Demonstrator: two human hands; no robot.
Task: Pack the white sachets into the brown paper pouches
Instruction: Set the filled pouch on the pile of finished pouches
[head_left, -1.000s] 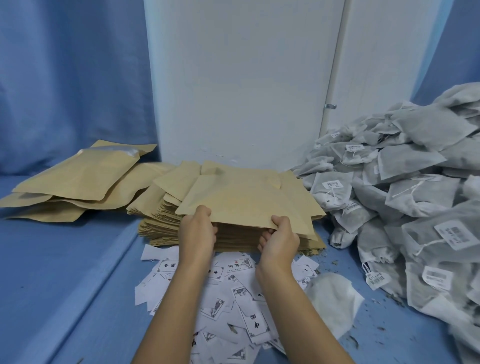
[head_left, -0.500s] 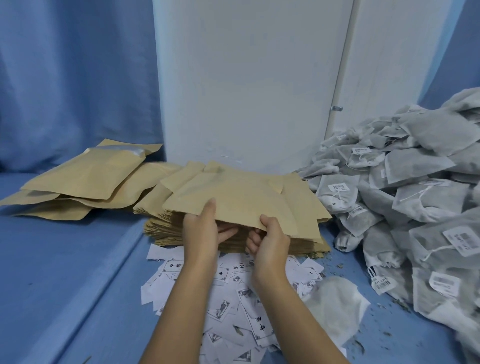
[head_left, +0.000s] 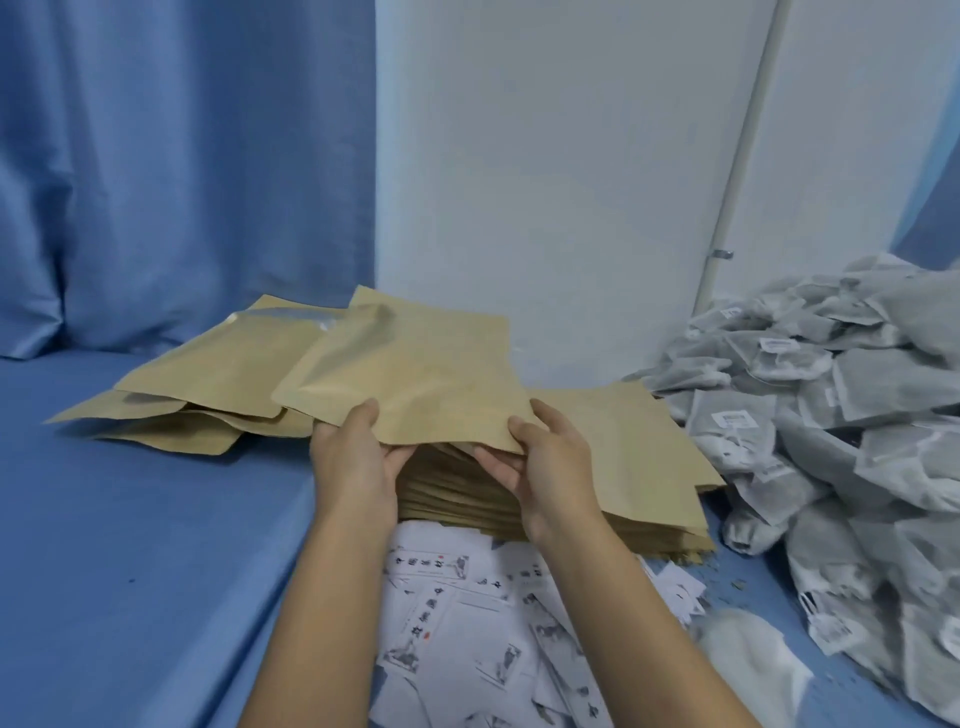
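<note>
One brown paper pouch (head_left: 415, 374) is lifted off the stack of flat pouches (head_left: 613, 467) in the middle. My left hand (head_left: 353, 457) grips its near left corner, thumb on top. My right hand (head_left: 545, 462) pinches its near right corner. The pouch tilts up and leans to the left, its far end over a second group of pouches (head_left: 208, 384) lying at the left. A large heap of white sachets (head_left: 841, 431) with small labels fills the right side.
Loose white printed paper slips (head_left: 467, 623) are scattered under my forearms on the blue cloth surface (head_left: 130, 571). A single white sachet (head_left: 753, 660) lies near the slips. A white wall and a blue curtain (head_left: 182, 156) close off the back.
Both hands have raised the top pouch off the stack and carried it up and to the left. The view has shifted closer.
</note>
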